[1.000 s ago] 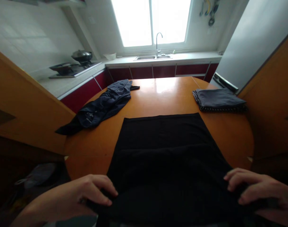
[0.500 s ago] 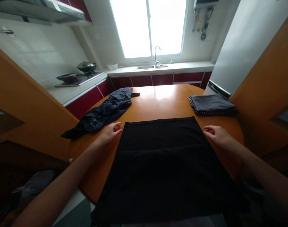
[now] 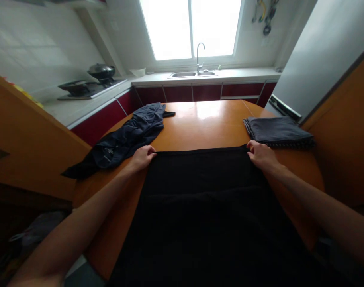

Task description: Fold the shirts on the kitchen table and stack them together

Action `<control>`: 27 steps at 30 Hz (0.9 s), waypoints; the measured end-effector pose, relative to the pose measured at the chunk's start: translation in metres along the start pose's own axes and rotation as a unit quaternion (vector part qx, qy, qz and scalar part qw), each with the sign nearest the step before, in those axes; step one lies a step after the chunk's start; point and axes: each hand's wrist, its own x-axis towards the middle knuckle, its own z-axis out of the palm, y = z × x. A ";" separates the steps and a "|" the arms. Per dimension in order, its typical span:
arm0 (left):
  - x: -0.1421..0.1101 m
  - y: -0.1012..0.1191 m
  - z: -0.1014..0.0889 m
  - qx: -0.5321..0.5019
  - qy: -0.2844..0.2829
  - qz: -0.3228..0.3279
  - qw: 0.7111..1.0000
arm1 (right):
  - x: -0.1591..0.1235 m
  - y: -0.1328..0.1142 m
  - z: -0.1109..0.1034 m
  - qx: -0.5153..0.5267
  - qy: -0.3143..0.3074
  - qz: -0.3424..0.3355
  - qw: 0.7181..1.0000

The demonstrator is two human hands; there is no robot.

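A black garment (image 3: 204,199) lies spread flat over the table, its straight far edge running from side to side and its near part reaching down toward me. At its far left corner, my left hand (image 3: 142,158) is closed, pinching the cloth between thumb and fingers. My right hand (image 3: 262,155) grips the far right corner the same way. What kind of garment it is does not show clearly. Just beyond my left hand lies a crumpled dark blue garment (image 3: 131,133). Past my right hand sits a stack of folded grey clothes (image 3: 279,129).
The orange wooden table (image 3: 196,129) has rounded ends. Behind it runs a white counter with a sink (image 3: 196,74) under the window. A stove with pans (image 3: 101,71) stands at the left, a silver fridge (image 3: 313,59) at the right, and orange wooden panels flank both sides.
Both hands have moved in from beside the black garment and taken hold of its two far corners. The camera view has tilted slightly downward.
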 end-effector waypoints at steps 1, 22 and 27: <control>0.005 -0.001 0.000 0.013 0.019 0.001 1.000 | 0.005 -0.004 0.000 -0.022 0.010 -0.010 1.000; -0.033 0.095 0.014 -0.093 -0.208 0.220 0.949 | 0.004 -0.064 -0.009 0.132 -0.190 -0.258 0.938; -0.037 0.089 0.014 -0.125 -0.202 0.236 0.942 | -0.003 -0.063 -0.015 0.184 -0.243 -0.278 0.911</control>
